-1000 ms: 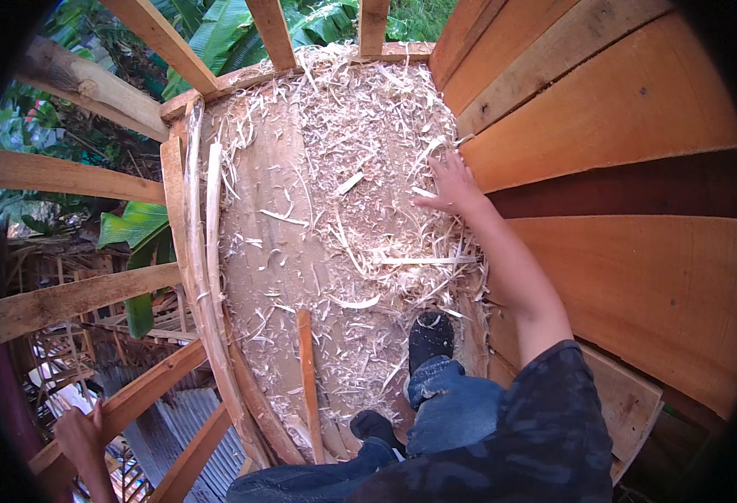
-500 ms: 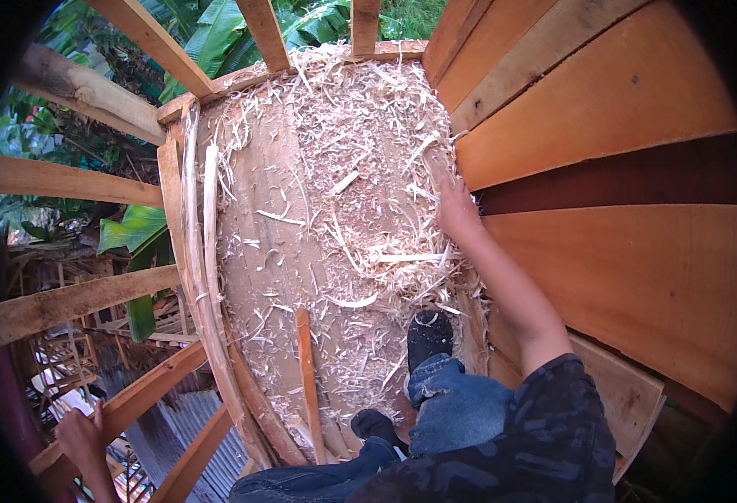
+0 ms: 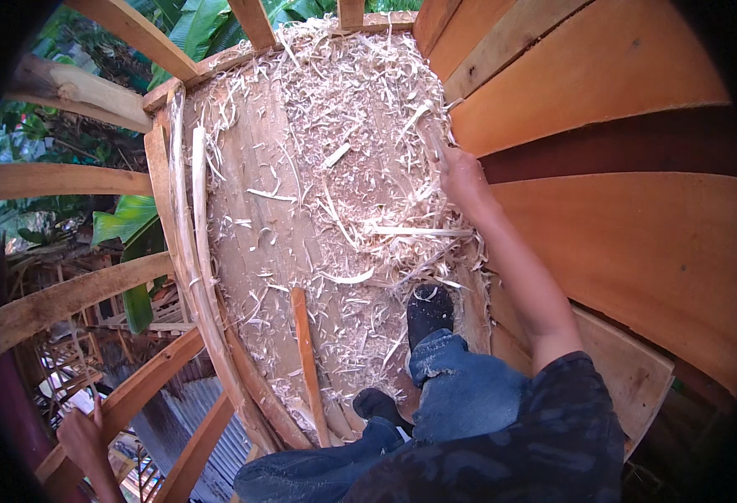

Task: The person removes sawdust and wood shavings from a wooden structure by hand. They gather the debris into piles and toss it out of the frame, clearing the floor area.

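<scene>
Up at two o'clock, the right hand (image 3: 462,178) reached down into the wood shavings (image 3: 368,168) beside the plank wall (image 3: 637,243), its fingers buried so I cannot tell how they stood. At seven o'clock the left hand (image 3: 83,438) lay part open on a rail (image 3: 125,402), seemingly as a brace. Shavings covered the plank floor (image 3: 259,243) from noon to centre. Two dark shoes (image 3: 430,312) stood at six, one loose slat (image 3: 308,360) beside them.

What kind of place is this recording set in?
Probably an outdoor carpentry site, on a raised timber structure: pale wood shavings cover the plank floor, bare wooden frame beams surround it, and green leaves show beyond.
</scene>
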Motion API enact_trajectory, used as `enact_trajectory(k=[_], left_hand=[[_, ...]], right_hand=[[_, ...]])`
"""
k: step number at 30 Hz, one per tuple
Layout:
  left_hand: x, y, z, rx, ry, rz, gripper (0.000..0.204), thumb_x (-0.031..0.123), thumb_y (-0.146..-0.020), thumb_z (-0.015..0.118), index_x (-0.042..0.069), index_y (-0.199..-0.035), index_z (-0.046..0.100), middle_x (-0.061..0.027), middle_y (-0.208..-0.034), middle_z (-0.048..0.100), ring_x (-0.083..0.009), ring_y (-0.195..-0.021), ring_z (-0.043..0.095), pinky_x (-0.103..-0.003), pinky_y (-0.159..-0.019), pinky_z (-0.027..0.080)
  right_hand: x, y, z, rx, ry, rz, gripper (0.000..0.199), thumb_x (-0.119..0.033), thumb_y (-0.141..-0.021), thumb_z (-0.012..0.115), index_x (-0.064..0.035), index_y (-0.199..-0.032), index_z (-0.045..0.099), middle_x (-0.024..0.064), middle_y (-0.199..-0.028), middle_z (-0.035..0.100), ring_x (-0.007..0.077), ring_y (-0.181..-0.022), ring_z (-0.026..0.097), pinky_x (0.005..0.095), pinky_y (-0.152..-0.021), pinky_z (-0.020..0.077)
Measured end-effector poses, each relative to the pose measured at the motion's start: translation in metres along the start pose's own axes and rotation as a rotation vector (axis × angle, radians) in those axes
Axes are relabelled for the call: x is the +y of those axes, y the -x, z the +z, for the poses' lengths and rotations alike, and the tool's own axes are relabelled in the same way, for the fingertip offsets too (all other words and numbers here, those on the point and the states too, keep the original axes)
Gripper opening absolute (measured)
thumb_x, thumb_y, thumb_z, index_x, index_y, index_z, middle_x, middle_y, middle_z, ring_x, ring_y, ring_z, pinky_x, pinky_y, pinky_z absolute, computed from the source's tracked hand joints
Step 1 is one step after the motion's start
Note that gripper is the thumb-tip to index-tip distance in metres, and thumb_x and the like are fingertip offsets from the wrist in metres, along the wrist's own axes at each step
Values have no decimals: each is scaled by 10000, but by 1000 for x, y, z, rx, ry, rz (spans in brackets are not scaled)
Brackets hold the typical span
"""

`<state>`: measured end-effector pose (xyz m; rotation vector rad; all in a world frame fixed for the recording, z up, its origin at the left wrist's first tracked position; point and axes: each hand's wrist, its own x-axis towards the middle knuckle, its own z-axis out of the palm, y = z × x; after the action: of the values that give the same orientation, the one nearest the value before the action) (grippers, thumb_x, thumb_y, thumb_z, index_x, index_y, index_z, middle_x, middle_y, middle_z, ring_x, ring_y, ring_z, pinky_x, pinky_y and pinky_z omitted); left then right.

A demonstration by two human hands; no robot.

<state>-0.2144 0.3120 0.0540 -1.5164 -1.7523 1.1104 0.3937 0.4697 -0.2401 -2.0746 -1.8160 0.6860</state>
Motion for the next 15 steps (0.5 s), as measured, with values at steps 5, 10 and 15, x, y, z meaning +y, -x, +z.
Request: enact_trajectory(k=[5,10,15], left_hand=[[-2,1,6,-17,-5,-9,622,571,-859,561,-9,-645,634,-194,-653,618,-347,-640,642,-430,-620,503],[-1,1,4,-55,-29,4,632,578,-865,549,-15,-668,637,-198,-662,620,-348,-644,644,-435,-625,505],[0,0,1,16,29,16,635,564,-868,557,-18,-617,597,-212,-651,602,-359,-629,626,-440,-620,497]], right_hand=[[1,37,20,-648,323,-57,924,-283,-599,876,-121,-1381,412,226,-1363,443,397,-1260,429,501,-990,422],[-6,88,55,-671,676,-106,1075,-345,-536,899,-193,-1431,323,194,-1475,286,448,-1336,293,614,-953,401],[7,99,73,-516,556,-321,896,-286,-574,874,-196,-1349,433,215,-1315,434,403,-1246,413,532,-927,449]])
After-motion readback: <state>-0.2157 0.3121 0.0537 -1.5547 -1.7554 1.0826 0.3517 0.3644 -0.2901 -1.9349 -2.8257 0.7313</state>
